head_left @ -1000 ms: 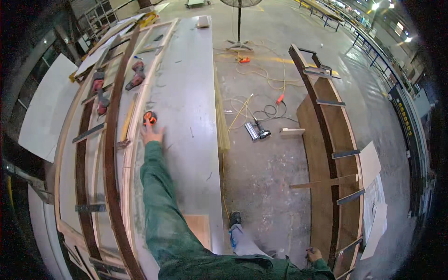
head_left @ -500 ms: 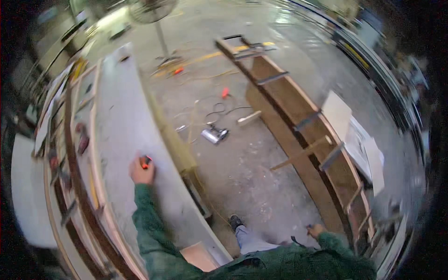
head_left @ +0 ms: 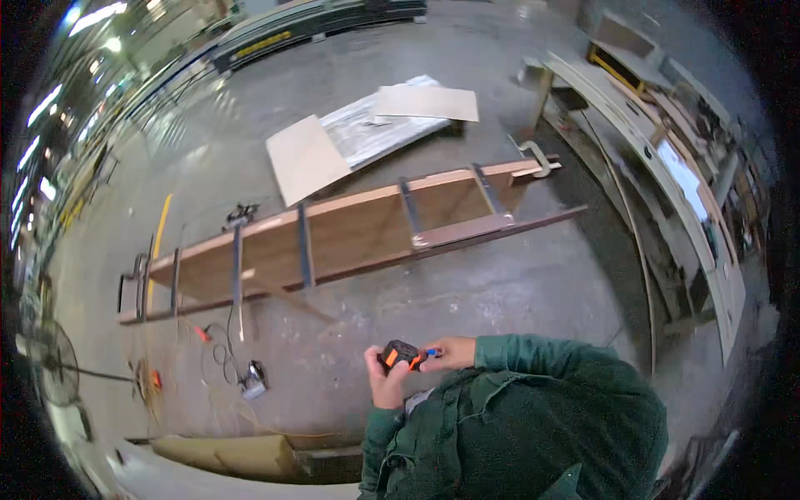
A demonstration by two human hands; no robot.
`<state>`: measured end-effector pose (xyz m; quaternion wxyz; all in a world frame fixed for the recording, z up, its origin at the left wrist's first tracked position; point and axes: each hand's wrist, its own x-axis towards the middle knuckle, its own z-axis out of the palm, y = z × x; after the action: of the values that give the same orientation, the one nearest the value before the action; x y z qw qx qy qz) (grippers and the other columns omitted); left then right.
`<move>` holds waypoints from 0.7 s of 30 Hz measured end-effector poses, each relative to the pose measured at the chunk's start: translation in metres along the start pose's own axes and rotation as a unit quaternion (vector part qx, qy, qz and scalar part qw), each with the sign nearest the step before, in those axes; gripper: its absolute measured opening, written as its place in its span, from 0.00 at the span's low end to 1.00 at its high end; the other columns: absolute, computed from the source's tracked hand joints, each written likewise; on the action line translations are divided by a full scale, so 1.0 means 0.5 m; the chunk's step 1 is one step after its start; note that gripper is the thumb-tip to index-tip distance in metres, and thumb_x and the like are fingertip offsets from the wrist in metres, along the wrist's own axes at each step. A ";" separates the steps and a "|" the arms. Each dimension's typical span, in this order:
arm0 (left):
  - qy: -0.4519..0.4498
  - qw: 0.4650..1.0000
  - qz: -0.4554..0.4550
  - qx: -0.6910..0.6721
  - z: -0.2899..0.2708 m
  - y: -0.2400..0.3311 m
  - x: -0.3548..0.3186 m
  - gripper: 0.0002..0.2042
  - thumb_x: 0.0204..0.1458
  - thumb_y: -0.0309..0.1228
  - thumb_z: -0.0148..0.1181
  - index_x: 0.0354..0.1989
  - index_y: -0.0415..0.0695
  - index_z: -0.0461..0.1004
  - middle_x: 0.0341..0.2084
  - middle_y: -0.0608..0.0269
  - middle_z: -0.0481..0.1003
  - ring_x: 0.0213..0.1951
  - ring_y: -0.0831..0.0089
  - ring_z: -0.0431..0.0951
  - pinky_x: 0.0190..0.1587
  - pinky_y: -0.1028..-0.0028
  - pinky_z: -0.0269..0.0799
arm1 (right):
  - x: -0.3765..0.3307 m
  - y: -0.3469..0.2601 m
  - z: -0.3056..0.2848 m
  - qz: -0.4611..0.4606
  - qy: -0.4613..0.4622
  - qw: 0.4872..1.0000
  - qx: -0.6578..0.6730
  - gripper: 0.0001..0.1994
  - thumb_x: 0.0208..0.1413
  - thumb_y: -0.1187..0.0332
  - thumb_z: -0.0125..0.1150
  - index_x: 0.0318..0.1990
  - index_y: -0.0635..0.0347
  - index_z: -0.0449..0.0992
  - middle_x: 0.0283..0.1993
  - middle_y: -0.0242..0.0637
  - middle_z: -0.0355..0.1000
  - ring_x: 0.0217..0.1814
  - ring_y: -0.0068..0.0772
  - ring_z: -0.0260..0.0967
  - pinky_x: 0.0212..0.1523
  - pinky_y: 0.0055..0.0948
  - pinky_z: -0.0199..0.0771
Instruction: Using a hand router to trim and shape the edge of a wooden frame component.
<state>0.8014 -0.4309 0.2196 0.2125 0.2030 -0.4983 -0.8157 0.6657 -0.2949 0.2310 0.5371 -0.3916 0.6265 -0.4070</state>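
Left hand [head_left: 385,385] gripping black-orange tape measure [head_left: 402,353], near side, close to green jacket [head_left: 542,417]. Right hand [head_left: 457,352] narrow, fingers on small blue item [head_left: 432,352] just beside it. Clamped wooden frame [head_left: 350,229] far; silver-black power tool [head_left: 254,382] left on floor [head_left: 517,292].

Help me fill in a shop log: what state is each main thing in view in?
Tape measure, held in left hand; blade extension unclear
Small blue item, held in right hand
Long wooden frame, resting on floor, dark bars across
C-shaped clamp, at frame's end; tightness unclear
Silver-black power tool, lying on floor
Fan, standing; spin unclear
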 end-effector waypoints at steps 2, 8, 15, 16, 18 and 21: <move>-0.061 0.989 -0.036 -0.133 0.101 -0.053 0.036 0.25 0.40 0.28 0.59 0.47 0.42 0.56 0.41 0.57 0.64 0.43 0.66 0.67 0.48 0.66 0.62 | -0.064 0.077 -0.066 -0.007 0.074 0.992 0.099 0.18 0.50 0.57 0.57 0.45 0.57 0.70 0.36 0.30 0.70 0.38 0.20 0.63 0.40 0.23 0.64; -0.124 0.962 -0.189 -0.153 0.350 -0.100 0.095 0.34 0.42 0.24 0.57 0.59 0.41 0.48 0.45 0.60 0.63 0.47 0.69 0.66 0.50 0.69 0.62 | -0.252 0.124 -0.241 0.016 0.214 0.943 0.255 0.13 0.49 0.61 0.59 0.40 0.58 0.71 0.30 0.24 0.68 0.28 0.14 0.60 0.25 0.17 0.61; -0.378 0.870 -0.049 0.313 0.519 -0.167 0.263 0.29 0.36 0.33 0.69 0.46 0.40 0.59 0.37 0.60 0.66 0.41 0.71 0.67 0.44 0.72 0.64 | -0.314 0.202 -0.424 0.009 0.256 0.894 0.367 0.06 0.49 0.66 0.58 0.31 0.56 0.71 0.22 0.21 0.64 0.21 0.12 0.55 0.19 0.15 0.54; -0.374 0.846 -0.047 0.378 0.542 -0.187 0.286 0.29 0.34 0.34 0.70 0.44 0.41 0.59 0.35 0.59 0.68 0.39 0.72 0.68 0.43 0.72 0.65 | -0.307 0.214 -0.447 -0.003 0.292 0.893 0.343 0.06 0.49 0.66 0.58 0.31 0.56 0.70 0.22 0.21 0.63 0.20 0.12 0.55 0.19 0.15 0.53; -0.364 0.830 -0.012 0.422 0.594 -0.217 0.337 0.27 0.36 0.36 0.67 0.43 0.41 0.61 0.35 0.56 0.68 0.37 0.67 0.70 0.41 0.70 0.66 | -0.300 0.224 -0.507 -0.015 0.349 0.898 0.270 0.05 0.49 0.66 0.55 0.30 0.55 0.69 0.21 0.22 0.62 0.19 0.12 0.55 0.17 0.14 0.52; -0.350 0.781 0.023 0.516 0.658 -0.242 0.445 0.21 0.39 0.38 0.62 0.41 0.46 0.64 0.34 0.53 0.69 0.36 0.56 0.72 0.36 0.66 0.68 | -0.303 0.264 -0.616 0.087 0.412 0.793 0.441 0.05 0.49 0.66 0.50 0.24 0.54 0.66 0.16 0.25 0.58 0.14 0.15 0.52 0.12 0.18 0.48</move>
<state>0.4214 -0.2640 0.2226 -0.0943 -0.0287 -0.8894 -0.4465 0.3707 -0.0788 0.1900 0.3758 0.1485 0.5720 -0.7139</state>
